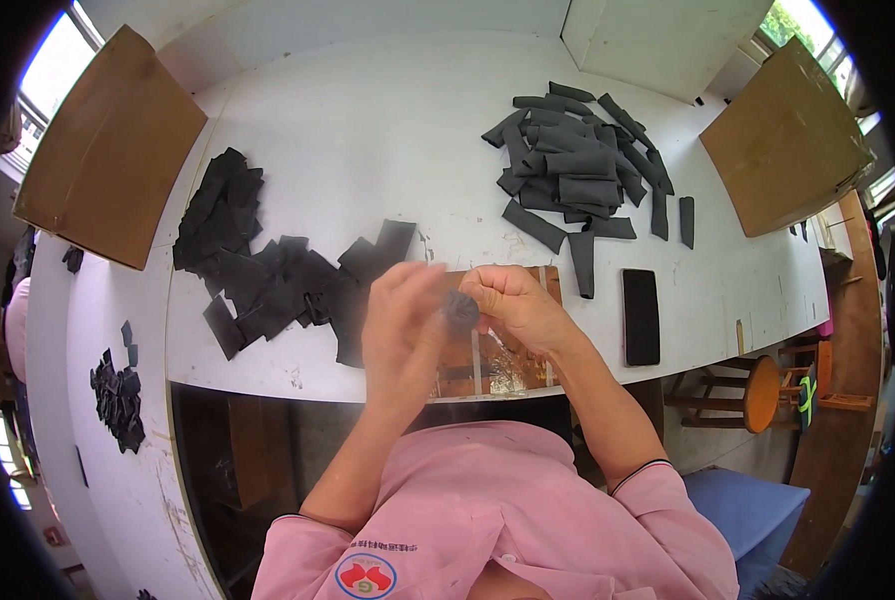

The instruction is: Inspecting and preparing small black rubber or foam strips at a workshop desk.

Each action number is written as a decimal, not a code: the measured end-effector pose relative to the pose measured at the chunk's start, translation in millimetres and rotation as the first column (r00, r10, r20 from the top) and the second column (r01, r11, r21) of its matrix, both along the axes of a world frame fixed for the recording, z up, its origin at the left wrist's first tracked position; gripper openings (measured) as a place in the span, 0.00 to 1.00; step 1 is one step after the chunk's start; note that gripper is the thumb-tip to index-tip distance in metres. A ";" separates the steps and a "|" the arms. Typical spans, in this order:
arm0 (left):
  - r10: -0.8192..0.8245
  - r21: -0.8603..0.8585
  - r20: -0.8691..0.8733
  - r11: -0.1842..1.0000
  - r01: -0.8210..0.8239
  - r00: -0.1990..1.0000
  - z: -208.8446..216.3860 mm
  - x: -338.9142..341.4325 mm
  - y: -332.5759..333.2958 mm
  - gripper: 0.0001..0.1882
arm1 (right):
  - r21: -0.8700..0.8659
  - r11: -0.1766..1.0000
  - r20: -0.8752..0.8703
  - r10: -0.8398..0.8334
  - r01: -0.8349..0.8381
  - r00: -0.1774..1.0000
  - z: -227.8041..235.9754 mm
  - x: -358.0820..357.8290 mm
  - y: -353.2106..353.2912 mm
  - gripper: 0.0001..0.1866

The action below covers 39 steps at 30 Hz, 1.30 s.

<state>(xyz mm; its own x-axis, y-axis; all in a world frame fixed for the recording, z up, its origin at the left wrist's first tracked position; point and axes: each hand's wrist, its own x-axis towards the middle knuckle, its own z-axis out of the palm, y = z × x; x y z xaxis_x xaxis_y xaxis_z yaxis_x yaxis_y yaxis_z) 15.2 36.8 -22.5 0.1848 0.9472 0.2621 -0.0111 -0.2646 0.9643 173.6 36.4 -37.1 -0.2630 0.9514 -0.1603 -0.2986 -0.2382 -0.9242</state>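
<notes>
Here's one dark roll (461, 311) at the centre of my clock, over a single brown board (545, 375), pinched by thumb and fingers of my right hand (520, 308)! My left hand (403, 325), blurred, curves beside it; whether those fingers grip, I can't tell. Three dark piles now, pieces overlapping too much to count: flat pieces (258, 280) at ten o'clock, rolled pieces (578, 165) at one, a smaller heap (118, 405) towards nine, on the side surface. One phone (641, 317), three o'clock. Lettering? A red-and-blue badge (366, 577) on my pink shirt (488, 480), seven o'clock. Two cardboard boxes, ten (113, 145) and two (788, 140), insides hidden.
</notes>
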 end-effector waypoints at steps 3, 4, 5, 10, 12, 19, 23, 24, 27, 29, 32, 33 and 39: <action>-0.155 0.158 -0.026 0.975 0.158 0.988 0.6 -3.3 9.5 0.05 | 0.040 0.999 0.151 -0.003 -0.003 0.989 16.8 3.2 -2.5 0.12; -0.153 0.160 -0.021 0.975 0.155 0.988 1.2 -2.8 8.8 0.05 | 0.324 0.941 0.272 -0.192 0.098 0.943 20.5 1.3 -5.9 0.12; -0.118 0.226 -0.035 0.966 0.123 0.992 2.5 -2.3 8.0 0.05 | 0.589 0.796 0.326 -0.394 0.141 0.860 24.6 0.5 -6.6 0.13; -0.052 0.154 0.123 0.987 0.033 0.991 1.9 -3.7 0.2 0.04 | 0.744 0.530 0.667 -0.617 -0.406 0.418 48.3 -2.0 -8.7 0.13; -0.047 0.025 0.151 0.999 0.044 0.987 -9.2 -4.9 -1.7 0.04 | 0.702 0.546 0.710 -0.586 -0.457 0.391 27.7 -0.3 -5.6 0.13; -0.044 -0.011 0.079 0.999 0.045 0.996 -0.8 1.0 11.5 0.03 | 0.706 0.601 0.706 -0.555 -0.375 0.440 19.5 1.5 -6.7 0.13; 0.042 0.467 -0.267 0.880 0.091 0.963 12.8 1.6 11.1 0.05 | 0.801 0.554 0.556 -0.546 -0.227 0.627 -8.7 4.2 -7.0 0.13; 0.036 0.422 -0.310 0.901 0.103 0.950 7.8 0.0 11.7 0.05 | 0.784 0.588 0.551 -0.507 -0.201 0.663 -14.7 -1.4 -4.1 0.13; -0.011 0.299 -0.235 0.951 0.083 0.972 3.4 -5.8 10.4 0.05 | 0.761 0.593 0.610 -0.520 -0.261 0.597 -5.5 -1.7 -7.3 0.13; 0.021 0.312 -0.207 0.949 0.046 0.978 1.0 -6.6 12.0 0.05 | 0.750 0.592 0.634 -0.520 -0.294 0.572 6.0 0.6 -4.2 0.13; -0.006 0.232 -0.115 0.972 0.033 0.993 -3.5 -10.9 7.0 0.05 | 0.762 0.536 0.646 -0.588 -0.364 0.487 11.5 -2.6 -10.9 0.12; -0.048 0.170 -0.097 0.983 0.064 0.994 -9.8 -6.0 5.5 0.04 | 0.754 0.558 0.652 -0.569 -0.347 0.501 -7.2 -3.0 -10.4 0.12; -0.108 0.004 0.190 0.994 0.109 0.976 -1.3 8.4 -4.7 0.12 | 0.722 0.623 0.677 -0.546 -0.301 0.494 -14.2 0.4 -12.6 0.13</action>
